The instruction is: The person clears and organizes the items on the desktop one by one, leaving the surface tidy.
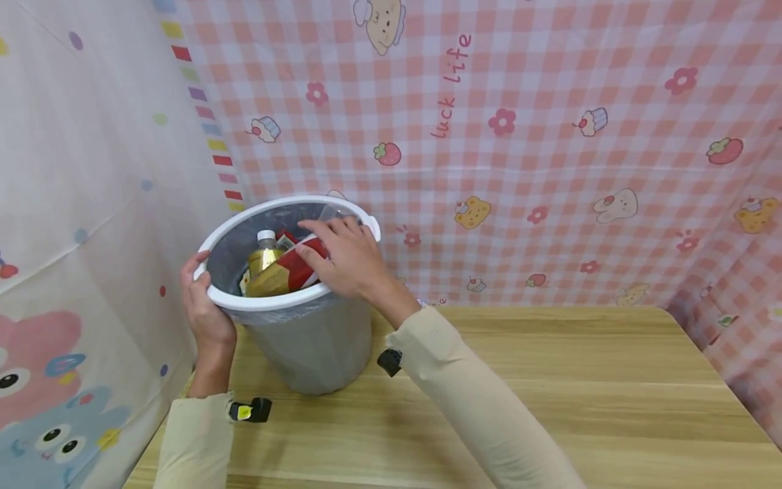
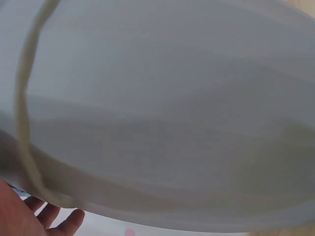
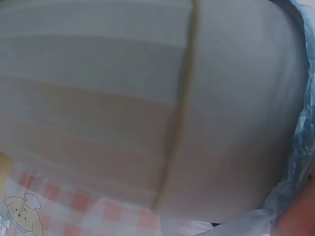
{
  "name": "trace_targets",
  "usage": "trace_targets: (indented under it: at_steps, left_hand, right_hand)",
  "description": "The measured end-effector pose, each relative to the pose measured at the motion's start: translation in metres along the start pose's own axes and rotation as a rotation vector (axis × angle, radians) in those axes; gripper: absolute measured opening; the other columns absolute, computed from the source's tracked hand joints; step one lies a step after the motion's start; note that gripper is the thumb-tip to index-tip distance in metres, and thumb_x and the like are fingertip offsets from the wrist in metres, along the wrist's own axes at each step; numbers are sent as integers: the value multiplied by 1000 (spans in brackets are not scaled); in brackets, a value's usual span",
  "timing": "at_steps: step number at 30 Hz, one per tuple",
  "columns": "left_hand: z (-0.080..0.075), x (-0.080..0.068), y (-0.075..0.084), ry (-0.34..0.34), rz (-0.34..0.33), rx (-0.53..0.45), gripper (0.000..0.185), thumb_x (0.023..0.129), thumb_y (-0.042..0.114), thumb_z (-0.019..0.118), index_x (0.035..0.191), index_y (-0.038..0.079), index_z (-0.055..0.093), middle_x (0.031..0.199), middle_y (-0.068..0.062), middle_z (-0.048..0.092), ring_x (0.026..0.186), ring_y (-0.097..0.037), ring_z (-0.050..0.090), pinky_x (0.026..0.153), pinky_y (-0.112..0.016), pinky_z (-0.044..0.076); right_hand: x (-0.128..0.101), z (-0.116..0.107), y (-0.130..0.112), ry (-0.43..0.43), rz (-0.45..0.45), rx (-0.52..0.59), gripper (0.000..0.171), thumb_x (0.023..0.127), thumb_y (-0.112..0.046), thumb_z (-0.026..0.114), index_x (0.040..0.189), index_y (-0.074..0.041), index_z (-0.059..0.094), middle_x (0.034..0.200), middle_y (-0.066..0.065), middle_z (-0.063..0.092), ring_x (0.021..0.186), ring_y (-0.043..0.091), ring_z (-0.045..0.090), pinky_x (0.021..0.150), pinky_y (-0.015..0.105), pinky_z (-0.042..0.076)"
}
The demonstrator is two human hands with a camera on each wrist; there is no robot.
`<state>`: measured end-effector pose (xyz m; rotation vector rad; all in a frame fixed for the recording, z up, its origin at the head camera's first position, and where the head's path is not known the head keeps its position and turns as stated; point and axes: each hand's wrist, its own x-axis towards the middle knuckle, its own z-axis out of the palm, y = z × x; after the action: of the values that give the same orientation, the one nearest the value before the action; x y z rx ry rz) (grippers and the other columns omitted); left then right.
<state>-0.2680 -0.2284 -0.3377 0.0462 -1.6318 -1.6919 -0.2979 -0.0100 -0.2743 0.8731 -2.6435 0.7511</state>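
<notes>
A grey waste bin [image 1: 318, 339] with a white rim [image 1: 256, 302] stands tilted on the wooden table at the back left. Inside lie a bottle with a white cap [image 1: 265, 252], a red packet [image 1: 302, 267] and a brownish packet [image 1: 271, 281]. My left hand [image 1: 198, 292] grips the bin's rim on its left side. My right hand [image 1: 342, 255] reaches over the rim into the bin, fingers resting on the red packet. Both wrist views are filled by the bin's grey wall [image 2: 162, 113] [image 3: 123, 98]; fingertips [image 2: 61, 221] of the left hand show at the bottom left of the left wrist view.
The wooden table [image 1: 550, 394] stretches to the right and front of the bin. A pink checked cloth [image 1: 519, 170] hangs behind it and a white cartoon-print cloth [image 1: 79, 204] on the left. A thin plastic liner [image 3: 300, 162] bulges at the bin's rim.
</notes>
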Motion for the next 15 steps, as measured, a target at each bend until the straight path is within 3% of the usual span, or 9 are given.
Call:
trace_targets:
  at_steps: [15]
  left_hand:
    - [2, 1, -2, 23, 4, -35, 42, 98, 18, 30, 130, 9, 55, 135, -7, 54, 121, -21, 46, 100, -29, 32]
  right_hand:
    - [-2, -4, -1, -33, 36, -54, 50, 101, -51, 43, 148, -33, 47, 145, 1, 49, 133, 23, 38, 110, 47, 31]
